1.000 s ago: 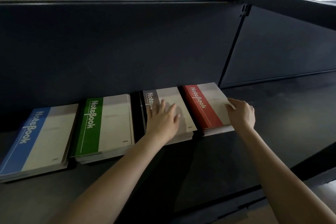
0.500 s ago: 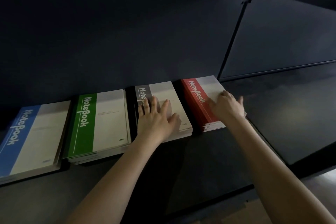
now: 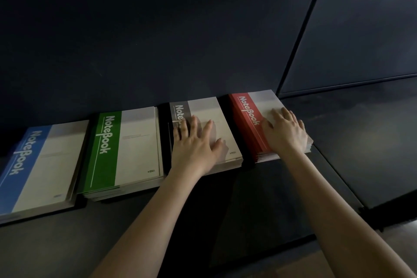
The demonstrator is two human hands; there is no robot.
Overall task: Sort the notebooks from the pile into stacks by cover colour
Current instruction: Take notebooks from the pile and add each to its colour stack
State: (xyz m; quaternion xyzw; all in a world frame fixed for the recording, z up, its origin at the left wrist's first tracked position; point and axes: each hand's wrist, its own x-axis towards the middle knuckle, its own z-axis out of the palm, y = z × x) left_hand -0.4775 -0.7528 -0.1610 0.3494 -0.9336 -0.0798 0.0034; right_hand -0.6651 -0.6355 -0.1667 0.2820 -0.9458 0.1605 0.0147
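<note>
Four stacks of notebooks, set in a row along the back edge of the bench (image 3: 361, 131), against a dark partition (image 3: 158, 40).

1. Blue stack (image 3: 45, 165), nearest the left end. White "NoteBook" runs up the blue band. Its near left corner is cut off by the frame edge; a small mark at the cover's near right corner is too dim to read.
2. Green stack (image 3: 135, 142), just beside the blue one. "NoteBook" in white on the green band, with a thin white rule alongside. Two lines of fine print across the pale panel and a small logo at the near right corner are too small to read.
3. Grey stack (image 3: 207, 110). Only "Note" reads on the grey band; the rest of the word is hidden under fingers. A small logo sits at the near right corner, illegible.
4. Red stack (image 3: 259, 101), at the right end of the row. "NoteBook" in white on the red band; its near right portion is hidden.

Left hand (image 3: 194, 144): lies palm down on top of the grey stack, grip wide, fingers spread and flat, holding nothing.

Right hand (image 3: 285, 131): lies palm down on the red stack's pale panel, grip wide, fingers flat on the cover and reaching its right edge.
</note>
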